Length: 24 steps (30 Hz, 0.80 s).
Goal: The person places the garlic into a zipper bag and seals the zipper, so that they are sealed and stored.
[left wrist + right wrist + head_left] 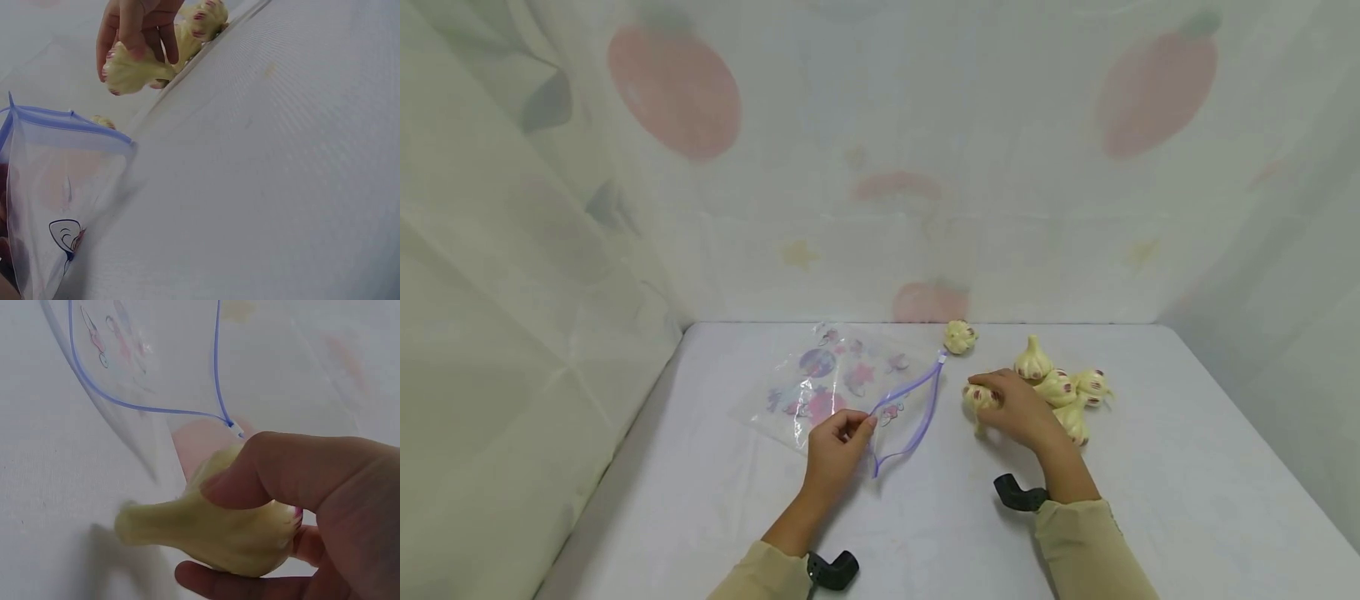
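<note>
A clear printed zip bag [857, 379] lies flat on the left half of the table, its purple zip edge [927, 421] spread apart at the right. My left hand [837, 454] pinches that edge near its front corner. To the right of the bag, my right hand [1018, 410] grips a garlic bulb [231, 525] between thumb and fingers, its stem pointing away from the palm. The left wrist view shows this garlic bulb [130, 70] held above the table, apart from the bag's mouth.
Several more garlic bulbs [1057, 387] sit in a cluster right of and behind my right hand. A single garlic bulb [960, 337] stands near the table's back edge, by the zip slider [942, 357]. Printed cloth [880, 167] hangs behind the white table [1180, 483].
</note>
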Available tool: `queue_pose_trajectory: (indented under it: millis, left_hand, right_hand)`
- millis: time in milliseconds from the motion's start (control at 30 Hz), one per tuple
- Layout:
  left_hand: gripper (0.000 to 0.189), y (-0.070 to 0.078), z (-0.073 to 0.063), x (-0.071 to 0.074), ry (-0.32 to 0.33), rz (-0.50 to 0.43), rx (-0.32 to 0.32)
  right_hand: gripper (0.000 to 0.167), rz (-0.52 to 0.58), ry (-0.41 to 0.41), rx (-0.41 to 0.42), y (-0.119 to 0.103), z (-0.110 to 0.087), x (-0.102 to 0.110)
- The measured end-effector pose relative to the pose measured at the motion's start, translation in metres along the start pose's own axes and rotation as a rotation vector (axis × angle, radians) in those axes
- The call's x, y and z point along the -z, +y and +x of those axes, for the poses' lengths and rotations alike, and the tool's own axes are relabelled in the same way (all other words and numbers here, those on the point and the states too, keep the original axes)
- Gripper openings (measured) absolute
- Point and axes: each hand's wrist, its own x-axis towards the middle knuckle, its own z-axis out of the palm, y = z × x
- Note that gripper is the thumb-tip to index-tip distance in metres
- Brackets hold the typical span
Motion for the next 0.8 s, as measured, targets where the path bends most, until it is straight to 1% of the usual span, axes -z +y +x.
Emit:
queue_pose_trajectory:
  millis: [100,167,333,467,600,700,800]
  left_hand:
    - [0.005,0.0007,0.0000,0.0002,0.001,-0.002,0.003]
    - [0.005,0.0011,0.0000,0.0005,0.002,-0.006,0.004]
    - [0.005,0.0000,0.0004,0.0006,0.012,-0.007,0.002]
    - [0.005,0.0006,0.0007,0.0004,0.013,0.002,0.001]
    - [0.006,0.0008,0.0004,0.0002,0.018,0.012,-0.005]
    - [0.006,0.0001,0.0004,-0.0001,0.018,0.013,-0.010]
    - [0.005,-0.0012,0.0003,-0.0001,0.015,0.004,-0.012]
  right_hand:
    - [0.051,0.037,0.023,0.001,-0.0014,-0.0008,0.0003]
    - [0.051,0.060,0.026,-0.016,-0.0023,-0.0012,0.0007]
    - [0.053,0.086,-0.011,-0.090,-0.0041,-0.0013,0.0020]
    - [0.056,0.098,-0.026,-0.096,-0.0048,-0.0007,0.0024]
    - [0.058,0.180,-0.038,-0.108,-0.0059,-0.0005,0.0015]
    - [0.061,0.246,-0.019,-0.140,-0.0077,0.0005,0.0000]
    - [0.061,0.282,0.030,-0.160,-0.0103,0.0022,-0.0034]
